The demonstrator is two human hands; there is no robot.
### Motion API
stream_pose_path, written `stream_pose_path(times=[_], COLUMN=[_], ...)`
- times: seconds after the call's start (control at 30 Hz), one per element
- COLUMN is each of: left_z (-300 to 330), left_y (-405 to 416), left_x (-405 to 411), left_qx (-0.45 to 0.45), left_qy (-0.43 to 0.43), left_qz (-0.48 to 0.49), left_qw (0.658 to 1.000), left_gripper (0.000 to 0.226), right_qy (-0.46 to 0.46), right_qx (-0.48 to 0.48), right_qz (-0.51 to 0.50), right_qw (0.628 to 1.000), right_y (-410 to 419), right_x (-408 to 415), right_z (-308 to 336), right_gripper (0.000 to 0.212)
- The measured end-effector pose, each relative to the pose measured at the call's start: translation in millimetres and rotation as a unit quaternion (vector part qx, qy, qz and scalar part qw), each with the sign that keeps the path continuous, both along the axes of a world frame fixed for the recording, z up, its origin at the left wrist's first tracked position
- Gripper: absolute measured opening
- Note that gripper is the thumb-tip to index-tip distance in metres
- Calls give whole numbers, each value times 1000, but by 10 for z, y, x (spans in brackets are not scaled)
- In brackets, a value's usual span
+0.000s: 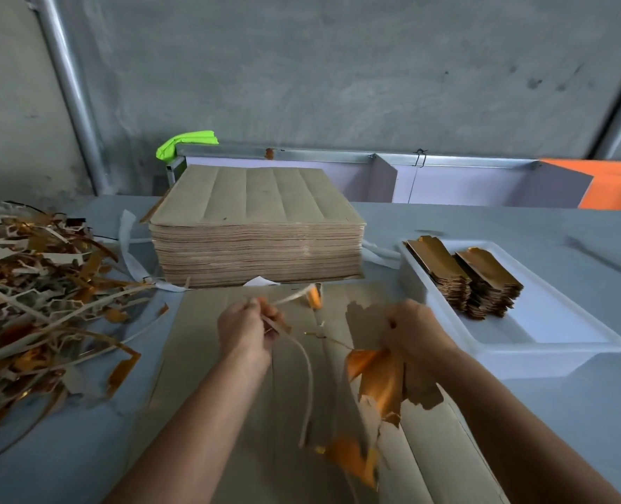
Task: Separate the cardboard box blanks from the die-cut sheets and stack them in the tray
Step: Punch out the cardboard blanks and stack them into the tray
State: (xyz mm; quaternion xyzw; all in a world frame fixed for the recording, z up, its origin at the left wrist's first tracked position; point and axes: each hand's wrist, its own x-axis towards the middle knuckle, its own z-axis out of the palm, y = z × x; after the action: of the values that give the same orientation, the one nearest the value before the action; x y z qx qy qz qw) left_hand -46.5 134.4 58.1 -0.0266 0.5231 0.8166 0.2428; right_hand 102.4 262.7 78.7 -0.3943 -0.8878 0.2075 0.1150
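A die-cut sheet [250,405] lies brown side up on the table in front of me. My left hand [245,331] pinches thin waste strips [307,380] that trail down over the sheet. My right hand [416,331] grips a bunch of box blanks [381,372], gold on one face and brown on the other, torn along their edges. A tall pile of die-cut sheets [256,227] stands behind the hands. The white tray [541,343] to the right holds two stacks of blanks [465,276] at its far end.
A large heap of gold and brown scrap strips [36,296] covers the table's left side. White paper strips [128,245] lie beside the tall pile. Behind the table run a metal rail [338,156], a green cloth [188,141] and an orange panel [614,187].
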Motion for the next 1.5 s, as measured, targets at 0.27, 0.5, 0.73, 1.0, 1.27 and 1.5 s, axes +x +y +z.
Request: stream_pose_path(times=[0.27,0.5,0.73,1.0,1.27,1.5], left_z=[-372,-297,-366,-153,-237,-318], left_y=[-44,13,79,160,33,-56], left_x=[243,401,383,481,361,218], left_qx=[-269,-329,-247,-1,-9,-19], left_qy=[353,474,454,217,220,217], left_qz=[-83,-351,-315,-412,-423,-305], left_qw=[892,737,796,885,879,927], left_gripper=[49,54,9,62,24,29], right_qy=[436,533,578,551,544,514], right_qx=[-294,-323,-348,-401,-336,-310], right_qz=[-145,-137,-172,-150,-185,-169], right_qw=[838,770,717,717,747,782], right_y=[-105,-109,24,-92,107,259], right_x=[88,-33,6,-161,10,212], right_z=[-63,140,269,114,89,26], right_gripper=[4,8,10,11,9,14])
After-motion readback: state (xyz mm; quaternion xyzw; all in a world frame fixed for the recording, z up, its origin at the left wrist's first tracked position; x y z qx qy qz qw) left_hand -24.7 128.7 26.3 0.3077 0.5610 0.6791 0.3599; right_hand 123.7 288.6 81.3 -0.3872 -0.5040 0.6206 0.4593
